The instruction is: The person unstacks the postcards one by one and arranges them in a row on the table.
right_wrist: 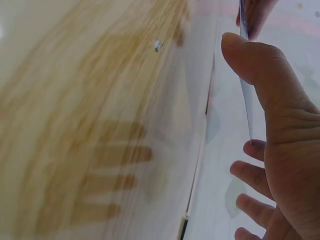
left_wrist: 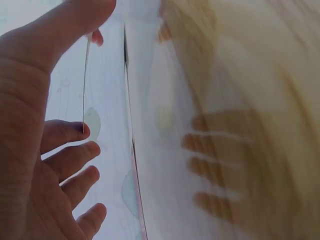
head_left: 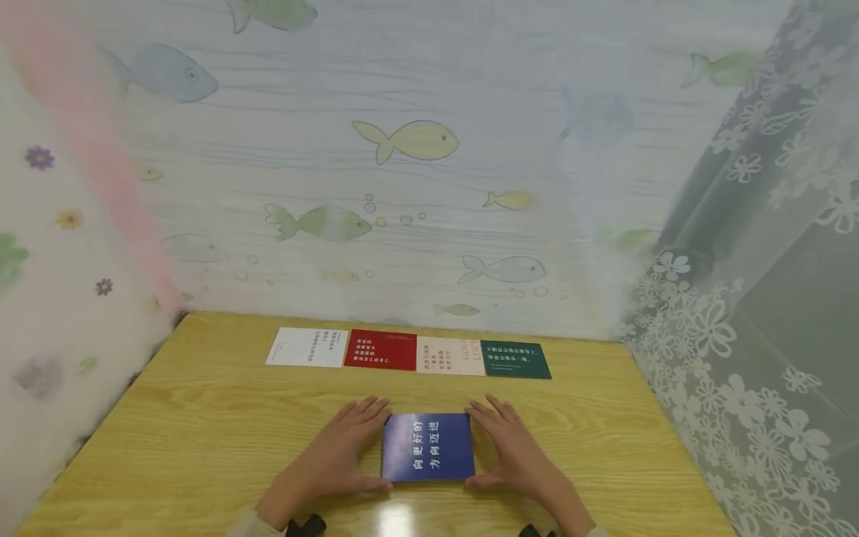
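Observation:
A blue card with white Chinese lettering shows in the head view, its lettering turned sideways. My left hand holds its left side, thumb at the near corner and index finger at the far one. On the opposite side, my right hand grips the two right corners the same way. Seen edge-on in the left wrist view, the card is a thin line from thumb to index fingertip, apart from the tabletop. The right wrist view shows the card's edge likewise, with the other fingers spread beside it.
Farther back on the wooden table lies a row of cards: white, red, pink and dark green. Behind them hangs a fish-print curtain. A lace curtain borders the right side.

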Demonstrator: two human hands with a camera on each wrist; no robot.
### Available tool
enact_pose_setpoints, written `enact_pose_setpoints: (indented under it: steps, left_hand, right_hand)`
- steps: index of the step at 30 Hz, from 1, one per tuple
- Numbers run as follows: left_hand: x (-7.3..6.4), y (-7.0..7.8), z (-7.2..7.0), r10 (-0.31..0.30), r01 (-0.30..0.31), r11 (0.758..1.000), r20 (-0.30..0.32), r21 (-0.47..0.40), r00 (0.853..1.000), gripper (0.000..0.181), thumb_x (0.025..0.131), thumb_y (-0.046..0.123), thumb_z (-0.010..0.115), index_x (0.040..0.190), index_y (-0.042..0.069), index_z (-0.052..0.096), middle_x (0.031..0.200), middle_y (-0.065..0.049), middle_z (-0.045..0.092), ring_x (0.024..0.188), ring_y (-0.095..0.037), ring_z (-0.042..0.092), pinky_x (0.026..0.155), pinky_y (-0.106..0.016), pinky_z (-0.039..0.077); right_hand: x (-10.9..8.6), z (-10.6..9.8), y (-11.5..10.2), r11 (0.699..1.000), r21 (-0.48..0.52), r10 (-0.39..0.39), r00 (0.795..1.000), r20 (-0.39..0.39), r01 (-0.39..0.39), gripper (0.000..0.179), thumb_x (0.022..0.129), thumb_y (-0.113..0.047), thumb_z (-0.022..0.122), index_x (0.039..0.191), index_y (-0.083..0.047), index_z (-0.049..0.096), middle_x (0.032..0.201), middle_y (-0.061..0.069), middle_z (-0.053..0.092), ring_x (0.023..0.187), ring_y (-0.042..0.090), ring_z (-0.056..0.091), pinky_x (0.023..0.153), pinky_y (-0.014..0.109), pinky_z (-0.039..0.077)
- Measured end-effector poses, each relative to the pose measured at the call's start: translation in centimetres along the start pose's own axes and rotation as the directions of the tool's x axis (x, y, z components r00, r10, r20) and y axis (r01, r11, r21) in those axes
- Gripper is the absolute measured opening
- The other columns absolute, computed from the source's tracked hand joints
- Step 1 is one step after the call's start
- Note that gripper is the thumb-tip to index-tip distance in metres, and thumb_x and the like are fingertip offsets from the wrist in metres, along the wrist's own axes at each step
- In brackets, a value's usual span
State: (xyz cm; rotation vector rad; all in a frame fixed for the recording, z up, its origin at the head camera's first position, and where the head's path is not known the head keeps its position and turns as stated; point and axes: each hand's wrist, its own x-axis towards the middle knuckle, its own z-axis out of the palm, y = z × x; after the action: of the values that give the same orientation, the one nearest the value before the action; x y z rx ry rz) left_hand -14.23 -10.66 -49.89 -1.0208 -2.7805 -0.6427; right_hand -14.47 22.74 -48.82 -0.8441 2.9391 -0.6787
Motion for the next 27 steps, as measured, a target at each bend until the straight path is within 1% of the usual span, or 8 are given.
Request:
enact_pose_setpoints:
  steps: [3, 9, 12, 17, 23, 27]
  left_hand:
    - [0.2, 0.3, 0.2, -0.004, 0.004, 1.0, 0.01, 0.009, 1.0, 0.106, 0.07, 0.065, 0.082, 0.148, 0.001, 0.05, 0.157, -0.016, 0.046, 0.147, -0.038, 0.038, 0.12, -0.057, 0.031]
    - [0.7, 0.6, 0.5, -0.017, 0.017, 0.999, 0.017, 0.033, 1.0, 0.105, 0.071, 0.066, 0.081, 0.15, 0.004, 0.049, 0.158, -0.016, 0.044, 0.148, -0.039, 0.037, 0.12, -0.058, 0.031]
    - [1.0, 0.7, 0.6, -0.031, 0.031, 0.999, 0.023, 0.023, 0.999, 0.106, 0.071, 0.065, 0.081, 0.151, 0.005, 0.047, 0.16, -0.016, 0.042, 0.149, -0.039, 0.035, 0.121, -0.058, 0.029]
    - [1.4, 0.8, 0.8, -0.057, 0.057, 0.998, 0.054, 0.006, 0.997, 0.107, 0.071, 0.063, 0.082, 0.153, 0.006, 0.044, 0.161, -0.015, 0.039, 0.151, -0.037, 0.032, 0.123, -0.057, 0.027]
    - [1.5, 1.1, 0.7, -0.06, 0.06, 0.998, 0.07, 0.007, 0.996, 0.107, 0.071, 0.061, 0.083, 0.153, 0.005, 0.044, 0.161, -0.016, 0.039, 0.151, -0.038, 0.031, 0.123, -0.057, 0.027]
    - [1.5, 1.3, 0.7, -0.064, 0.064, 0.998, 0.073, 0.001, 0.995, 0.106, 0.071, 0.06, 0.084, 0.153, 0.004, 0.044, 0.161, -0.016, 0.039, 0.151, -0.038, 0.031, 0.122, -0.057, 0.027]
  right_hand:
    - [-0.2, -0.2, 0.3, 1.0, 0.005, 0.014, 1.0, 0.006, -0.014, 0.111, 0.059, -0.048, 0.096, 0.15, -0.007, 0.049, 0.154, 0.013, 0.05, 0.149, 0.042, 0.031, 0.122, 0.063, 0.023]
    - [-0.5, -0.2, 1.0, 1.0, -0.021, -0.019, 1.0, -0.007, 0.019, 0.111, 0.061, -0.05, 0.095, 0.151, -0.004, 0.047, 0.154, 0.019, 0.048, 0.147, 0.047, 0.034, 0.119, 0.068, 0.025]
    - [-0.8, -0.2, 1.3, 0.999, -0.037, -0.024, 1.0, -0.012, 0.023, 0.11, 0.064, -0.05, 0.093, 0.152, -0.004, 0.045, 0.155, 0.02, 0.046, 0.147, 0.047, 0.034, 0.118, 0.068, 0.025]
    - [-0.9, -0.3, 1.5, 1.0, -0.025, 0.007, 1.0, 0.016, -0.006, 0.109, 0.068, -0.048, 0.091, 0.155, -0.005, 0.041, 0.159, 0.019, 0.042, 0.149, 0.046, 0.03, 0.12, 0.068, 0.023]
    - [-1.0, -0.4, 1.5, 0.999, -0.008, 0.05, 0.997, 0.067, -0.049, 0.11, 0.07, -0.048, 0.09, 0.158, -0.007, 0.037, 0.162, 0.017, 0.036, 0.152, 0.045, 0.025, 0.122, 0.066, 0.02]
    - [-1.1, -0.6, 1.6, 0.999, 0.0, 0.052, 0.996, 0.072, -0.052, 0.109, 0.071, -0.046, 0.091, 0.157, -0.007, 0.037, 0.162, 0.018, 0.036, 0.151, 0.045, 0.025, 0.122, 0.067, 0.02]
